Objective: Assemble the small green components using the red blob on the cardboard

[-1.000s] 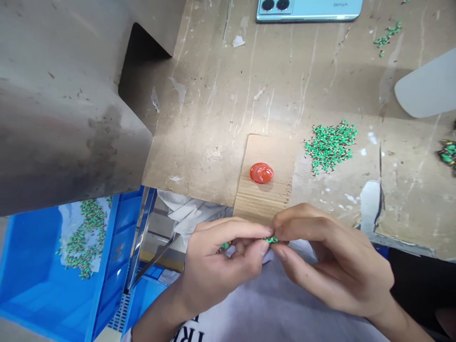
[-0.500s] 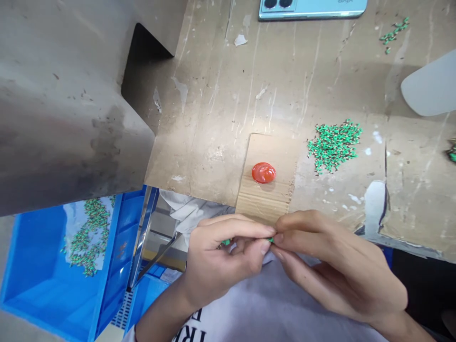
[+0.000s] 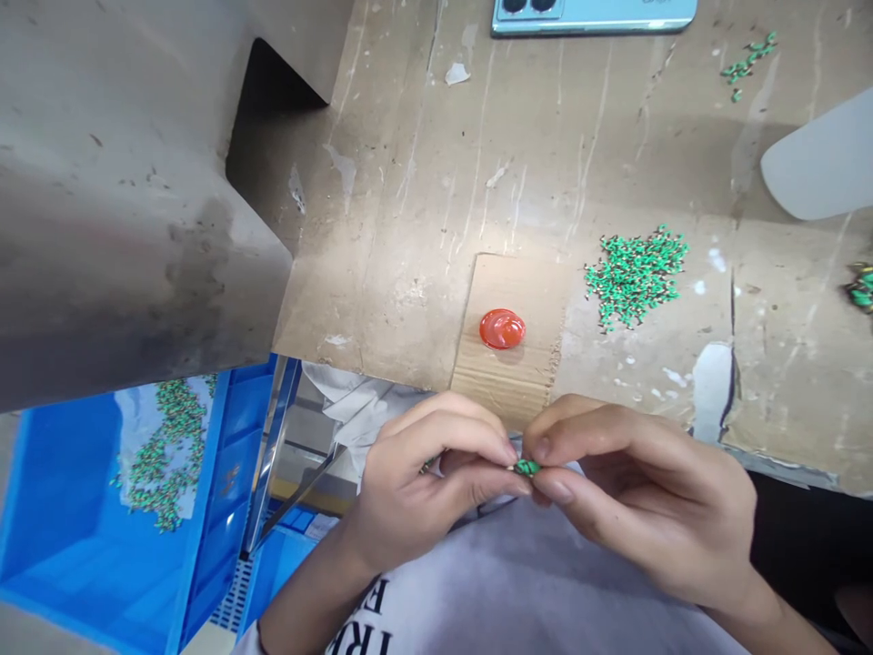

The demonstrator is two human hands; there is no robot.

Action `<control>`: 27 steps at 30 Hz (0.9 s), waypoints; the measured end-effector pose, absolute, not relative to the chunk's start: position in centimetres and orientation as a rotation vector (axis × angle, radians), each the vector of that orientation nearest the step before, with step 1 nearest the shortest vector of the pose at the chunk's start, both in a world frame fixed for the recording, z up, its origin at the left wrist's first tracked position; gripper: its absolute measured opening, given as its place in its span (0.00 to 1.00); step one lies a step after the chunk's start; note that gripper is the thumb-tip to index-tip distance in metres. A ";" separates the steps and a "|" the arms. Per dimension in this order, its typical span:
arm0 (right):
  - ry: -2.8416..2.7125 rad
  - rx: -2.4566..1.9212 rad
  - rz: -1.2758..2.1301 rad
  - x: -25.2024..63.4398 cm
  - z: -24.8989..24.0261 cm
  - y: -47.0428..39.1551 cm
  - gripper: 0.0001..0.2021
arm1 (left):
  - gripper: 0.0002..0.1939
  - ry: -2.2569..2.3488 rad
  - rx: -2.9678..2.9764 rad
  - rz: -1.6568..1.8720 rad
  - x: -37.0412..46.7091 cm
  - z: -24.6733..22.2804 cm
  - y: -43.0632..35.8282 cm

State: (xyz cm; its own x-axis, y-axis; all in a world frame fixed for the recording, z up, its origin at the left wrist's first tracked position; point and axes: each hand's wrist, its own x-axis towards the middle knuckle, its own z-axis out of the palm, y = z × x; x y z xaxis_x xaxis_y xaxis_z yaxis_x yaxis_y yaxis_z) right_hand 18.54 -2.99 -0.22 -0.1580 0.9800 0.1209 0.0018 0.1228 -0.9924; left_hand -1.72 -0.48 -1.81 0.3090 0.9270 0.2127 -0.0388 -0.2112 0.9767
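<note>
A small green piece with a pale tip [image 3: 526,467] is pinched between the fingertips of both hands, in front of the shirt. My left hand [image 3: 433,482] closes thumb and forefinger on its pale end, and a bit of green shows inside the curled fingers. My right hand [image 3: 641,487] grips the other end between thumb and fingers. Just beyond the hands, a shallow red dish or blob with a glossy surface [image 3: 502,329] lies on a piece of cardboard [image 3: 508,373]. To its right is a heap of similar small green pieces [image 3: 637,277].
The worktable [image 3: 409,227] carries a light blue phone [image 3: 593,18], a few loose green pieces [image 3: 750,59] and a white rounded object [image 3: 825,164]. At left stand a metal housing [image 3: 136,200] and, lower, a blue crate [image 3: 75,509] with many green pieces.
The fingertips have spread slightly, so more of the green piece shows between them. My right thumb and forefinger have parted further around it. The view has shifted a little.
</note>
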 end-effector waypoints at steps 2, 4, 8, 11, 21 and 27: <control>-1.436 -1.006 1.177 18.8 -0.3 -2.8 0.10 | 0.10 0.852 1.501 1.116 -1.8 -1.9 -0.4; -1.500 -0.961 1.149 19.1 -0.4 -2.6 0.11 | 0.10 0.838 1.516 1.133 -1.8 -2.0 -0.2; -1.594 -0.909 1.138 19.6 -0.3 -2.4 0.10 | 0.10 0.784 1.545 1.199 -1.6 -2.5 0.1; -1.602 -0.919 1.140 19.5 -0.3 -2.6 0.10 | 0.10 0.754 1.575 1.269 -1.4 -2.8 0.1; -1.550 -0.932 1.267 19.5 -0.6 -3.2 0.12 | 0.11 0.750 1.847 1.264 -1.7 -2.3 0.2; -1.597 -0.851 1.279 19.6 -0.9 -3.3 0.08 | 0.11 0.717 1.831 1.279 -2.1 -2.5 0.3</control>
State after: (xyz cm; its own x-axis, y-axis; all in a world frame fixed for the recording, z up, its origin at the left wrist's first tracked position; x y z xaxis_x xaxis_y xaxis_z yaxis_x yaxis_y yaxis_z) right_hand 19.55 -3.32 -0.86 -0.3655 0.9042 0.2210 -0.0181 0.2305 -0.9729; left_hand -2.11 0.29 -2.47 0.3359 0.7948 0.5055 0.0159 -0.5414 0.8406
